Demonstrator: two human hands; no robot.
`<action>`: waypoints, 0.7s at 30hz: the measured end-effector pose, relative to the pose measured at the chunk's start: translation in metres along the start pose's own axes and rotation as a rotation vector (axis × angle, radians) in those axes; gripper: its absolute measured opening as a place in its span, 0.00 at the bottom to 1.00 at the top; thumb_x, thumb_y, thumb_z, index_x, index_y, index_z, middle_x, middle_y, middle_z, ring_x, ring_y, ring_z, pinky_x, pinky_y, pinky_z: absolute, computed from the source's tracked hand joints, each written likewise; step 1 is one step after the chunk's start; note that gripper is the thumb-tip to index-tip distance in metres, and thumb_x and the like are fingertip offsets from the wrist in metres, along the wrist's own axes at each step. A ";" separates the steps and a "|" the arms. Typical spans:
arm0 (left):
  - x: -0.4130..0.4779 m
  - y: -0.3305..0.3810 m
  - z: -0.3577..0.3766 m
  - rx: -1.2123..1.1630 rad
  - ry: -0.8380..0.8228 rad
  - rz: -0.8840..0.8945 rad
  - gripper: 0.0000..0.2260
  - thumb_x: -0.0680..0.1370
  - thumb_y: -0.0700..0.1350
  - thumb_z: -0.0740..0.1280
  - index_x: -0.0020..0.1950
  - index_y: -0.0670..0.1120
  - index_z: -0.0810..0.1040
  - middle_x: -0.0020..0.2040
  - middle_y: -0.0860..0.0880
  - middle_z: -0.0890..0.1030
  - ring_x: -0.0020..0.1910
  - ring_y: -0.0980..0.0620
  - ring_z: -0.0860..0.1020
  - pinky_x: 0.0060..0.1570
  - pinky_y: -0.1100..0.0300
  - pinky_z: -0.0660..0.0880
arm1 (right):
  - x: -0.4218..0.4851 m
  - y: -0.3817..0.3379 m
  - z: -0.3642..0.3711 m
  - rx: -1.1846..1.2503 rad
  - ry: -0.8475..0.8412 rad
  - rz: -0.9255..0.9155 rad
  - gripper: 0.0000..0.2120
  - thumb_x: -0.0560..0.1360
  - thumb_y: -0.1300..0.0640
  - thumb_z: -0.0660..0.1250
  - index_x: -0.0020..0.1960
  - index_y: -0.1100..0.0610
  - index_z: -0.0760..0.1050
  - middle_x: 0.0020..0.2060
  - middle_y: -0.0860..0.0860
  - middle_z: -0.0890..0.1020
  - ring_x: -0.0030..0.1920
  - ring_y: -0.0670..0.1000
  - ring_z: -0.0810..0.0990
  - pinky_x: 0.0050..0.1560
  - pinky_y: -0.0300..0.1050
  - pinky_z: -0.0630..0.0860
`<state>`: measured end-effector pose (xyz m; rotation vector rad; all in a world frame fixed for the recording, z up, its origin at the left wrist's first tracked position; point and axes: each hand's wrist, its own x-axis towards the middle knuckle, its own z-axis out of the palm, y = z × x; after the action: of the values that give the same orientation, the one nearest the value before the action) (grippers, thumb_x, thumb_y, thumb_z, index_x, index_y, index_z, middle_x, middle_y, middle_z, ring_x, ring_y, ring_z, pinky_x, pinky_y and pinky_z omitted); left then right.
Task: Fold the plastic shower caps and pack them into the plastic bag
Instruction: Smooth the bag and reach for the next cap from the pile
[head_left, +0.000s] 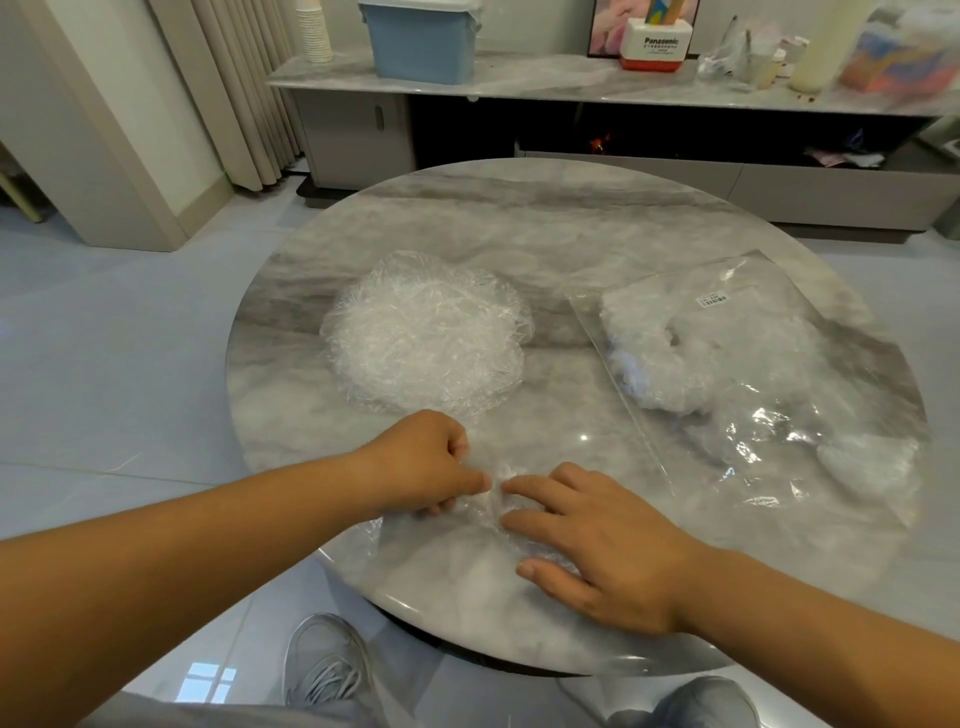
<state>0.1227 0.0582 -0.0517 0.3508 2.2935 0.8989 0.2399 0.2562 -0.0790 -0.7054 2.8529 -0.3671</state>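
Note:
One clear shower cap (447, 525) lies flattened at the near edge of the round marble table (545, 218). My left hand (426, 462) pinches its crumpled top edge with curled fingers and thumb. My right hand (592, 540) presses flat on the cap's right part, fingers straight. A heap of unfolded clear shower caps (426, 332) sits just beyond my left hand. To the right lies the clear plastic bag (753, 374), with folded caps inside it.
Behind the table stands a low marble-topped cabinet (571, 83) carrying a blue lidded bin (421, 41), a white and red Panasonic box (657, 44) and bagged clutter. Grey shoes (327, 665) show on the tiled floor under the table's near edge.

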 end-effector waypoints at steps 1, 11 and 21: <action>0.000 0.002 0.002 -0.093 -0.014 -0.005 0.16 0.75 0.42 0.75 0.37 0.47 0.69 0.28 0.48 0.76 0.28 0.52 0.77 0.30 0.59 0.76 | 0.000 0.000 0.000 -0.005 -0.008 0.000 0.24 0.82 0.36 0.51 0.74 0.43 0.67 0.76 0.44 0.64 0.64 0.48 0.67 0.64 0.45 0.68; -0.011 0.010 0.020 -0.488 -0.236 -0.018 0.05 0.78 0.40 0.71 0.53 0.42 0.80 0.41 0.44 0.83 0.39 0.51 0.81 0.39 0.59 0.78 | -0.005 0.001 0.000 -0.033 -0.022 -0.043 0.25 0.82 0.34 0.49 0.75 0.41 0.65 0.67 0.42 0.67 0.64 0.48 0.64 0.66 0.45 0.63; -0.008 0.007 0.029 -0.442 -0.223 -0.042 0.10 0.78 0.41 0.72 0.59 0.44 0.77 0.50 0.39 0.84 0.47 0.46 0.86 0.50 0.52 0.83 | -0.011 0.011 -0.023 0.091 0.287 0.424 0.19 0.79 0.41 0.62 0.64 0.50 0.75 0.59 0.45 0.76 0.60 0.48 0.76 0.57 0.41 0.74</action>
<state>0.1483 0.0748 -0.0593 0.1958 1.8317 1.2431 0.2400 0.2752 -0.0591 -0.0211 3.1166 -0.5609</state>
